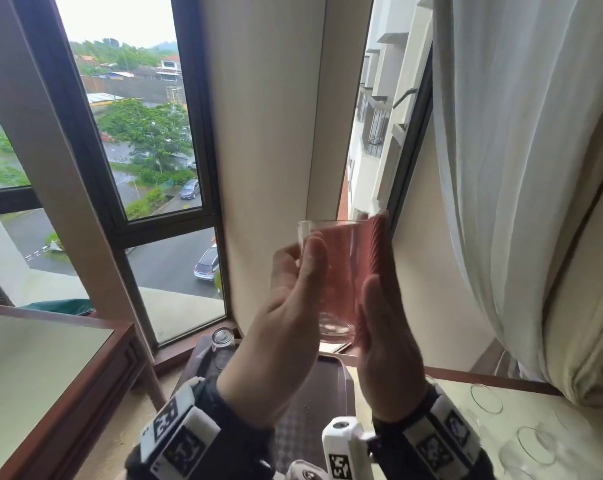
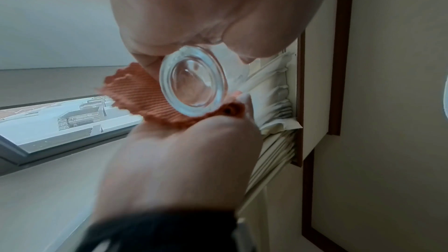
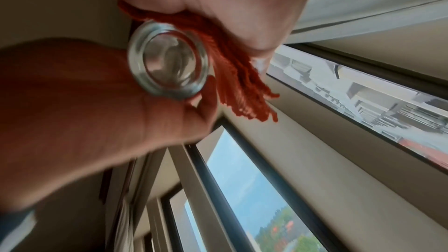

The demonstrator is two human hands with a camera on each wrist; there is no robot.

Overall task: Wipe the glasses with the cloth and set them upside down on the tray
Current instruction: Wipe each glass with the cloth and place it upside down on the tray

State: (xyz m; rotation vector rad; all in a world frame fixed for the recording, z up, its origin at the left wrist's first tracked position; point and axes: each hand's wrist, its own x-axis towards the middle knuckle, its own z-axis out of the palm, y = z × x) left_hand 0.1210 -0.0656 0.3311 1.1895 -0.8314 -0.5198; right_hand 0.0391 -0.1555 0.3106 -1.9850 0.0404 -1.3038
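Note:
I hold a clear glass (image 1: 338,268) upright at chest height in front of the window corner. My left hand (image 1: 293,282) grips its left side, thumb on the near wall. My right hand (image 1: 383,327) presses a red ribbed cloth (image 1: 376,237) round the right and far side. Both wrist views look up at the thick glass base (image 2: 194,81) (image 3: 168,68) with the cloth (image 2: 138,95) (image 3: 240,87) beside it. The dark tray (image 1: 341,382) lies below my hands, and one glass (image 1: 221,337) stands base-up at its far left.
Other clear glasses (image 1: 486,398) (image 1: 535,445) stand on the pale tabletop to the right of the tray. A wooden, glass-topped table (image 1: 33,362) is at the left. A white curtain (image 1: 518,168) hangs close on the right, with window panes straight ahead.

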